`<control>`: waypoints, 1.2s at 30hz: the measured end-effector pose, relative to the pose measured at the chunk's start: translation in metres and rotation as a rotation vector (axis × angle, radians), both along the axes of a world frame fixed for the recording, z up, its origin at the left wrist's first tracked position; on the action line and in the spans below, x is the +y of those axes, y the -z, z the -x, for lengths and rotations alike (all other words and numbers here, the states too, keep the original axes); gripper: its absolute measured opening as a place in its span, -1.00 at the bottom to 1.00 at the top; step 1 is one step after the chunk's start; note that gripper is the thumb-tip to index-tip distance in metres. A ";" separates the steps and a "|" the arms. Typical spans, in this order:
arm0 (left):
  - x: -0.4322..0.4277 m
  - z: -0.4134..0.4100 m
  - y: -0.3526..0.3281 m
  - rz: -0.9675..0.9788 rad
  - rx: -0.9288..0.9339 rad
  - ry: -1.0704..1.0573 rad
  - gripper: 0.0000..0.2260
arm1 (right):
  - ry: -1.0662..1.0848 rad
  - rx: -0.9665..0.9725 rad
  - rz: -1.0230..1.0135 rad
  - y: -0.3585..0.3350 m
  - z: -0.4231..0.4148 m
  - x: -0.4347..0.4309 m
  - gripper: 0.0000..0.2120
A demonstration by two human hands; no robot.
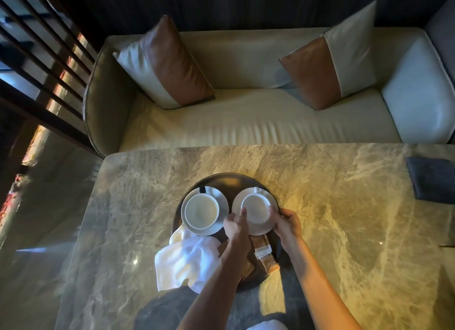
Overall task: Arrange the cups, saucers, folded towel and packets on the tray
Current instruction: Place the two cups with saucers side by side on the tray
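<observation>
Two cups sit on their saucers side by side on the far half of the round dark tray [222, 179], which rests on the marble table [344, 219]. My left hand [235, 225] and right hand [286, 222] are apart, one on each side of the right saucer [256, 227], fingers curled at its rim under the right cup [256, 210]; I judge I am setting it square. The left cup [202, 211] on the left saucer [221, 201] looks settled. Left to do: the white towel [187, 260] is loose, not folded, and spills over the tray's near-left edge onto the table, and the orange packets [264, 253] lie scattered on the near side. My left forearm covers some packets, so I cannot count them. A dark folded cloth [433, 179] lies well apart at the table's right, cut off by the frame's edge.
</observation>
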State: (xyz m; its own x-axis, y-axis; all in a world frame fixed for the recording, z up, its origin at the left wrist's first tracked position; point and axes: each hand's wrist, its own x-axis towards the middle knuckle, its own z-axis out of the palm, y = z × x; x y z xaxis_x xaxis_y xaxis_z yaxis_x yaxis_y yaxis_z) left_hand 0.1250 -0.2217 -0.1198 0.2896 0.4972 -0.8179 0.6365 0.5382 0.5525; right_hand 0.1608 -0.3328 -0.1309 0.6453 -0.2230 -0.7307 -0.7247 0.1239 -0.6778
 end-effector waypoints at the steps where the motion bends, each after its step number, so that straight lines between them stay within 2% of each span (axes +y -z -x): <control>1: -0.002 0.006 0.000 -0.021 0.001 0.024 -0.61 | 0.013 -0.027 0.022 0.000 0.003 0.001 -0.72; 3: -0.004 0.018 0.003 -0.092 -0.013 0.084 -0.65 | 0.013 -0.089 0.102 -0.001 0.014 0.005 -0.65; 5: -0.004 0.027 0.005 -0.131 -0.019 0.121 -0.67 | 0.025 -0.157 0.133 -0.002 0.031 0.010 -0.67; 8: -0.001 0.034 0.006 -0.101 -0.057 0.208 -0.67 | -0.014 -0.199 -0.035 0.001 0.056 0.008 -0.70; 11: 0.003 0.038 0.007 -0.056 -0.116 0.217 -0.67 | -0.092 -0.222 -0.156 0.002 0.069 0.006 -0.56; 14: 0.007 0.039 0.010 0.034 -0.155 0.207 -0.70 | -0.078 -0.238 -0.110 0.001 0.074 0.013 -0.67; 17: 0.009 0.037 0.012 0.094 -0.143 0.211 -0.58 | -0.122 -0.280 -0.071 0.007 0.074 0.014 -0.69; 24: 0.007 0.035 0.018 0.082 -0.104 0.222 -0.41 | -0.190 -0.289 -0.040 0.011 0.070 0.009 -0.62; 31: 0.009 0.033 0.022 0.067 -0.128 0.229 -0.38 | -0.197 -0.296 -0.035 0.017 0.067 0.009 -0.59; 36: 0.018 0.026 0.024 0.143 -0.078 0.183 -0.46 | -0.124 -0.289 -0.031 0.019 0.068 0.013 -0.51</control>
State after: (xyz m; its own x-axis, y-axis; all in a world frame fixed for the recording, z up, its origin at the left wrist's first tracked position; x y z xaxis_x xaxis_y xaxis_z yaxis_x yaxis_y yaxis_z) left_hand 0.0986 -0.2037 -0.1442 0.4287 0.3120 -0.8479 0.6891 0.4940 0.5302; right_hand 0.0926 -0.3193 -0.1502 0.8481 -0.1098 -0.5184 -0.5136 0.0701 -0.8551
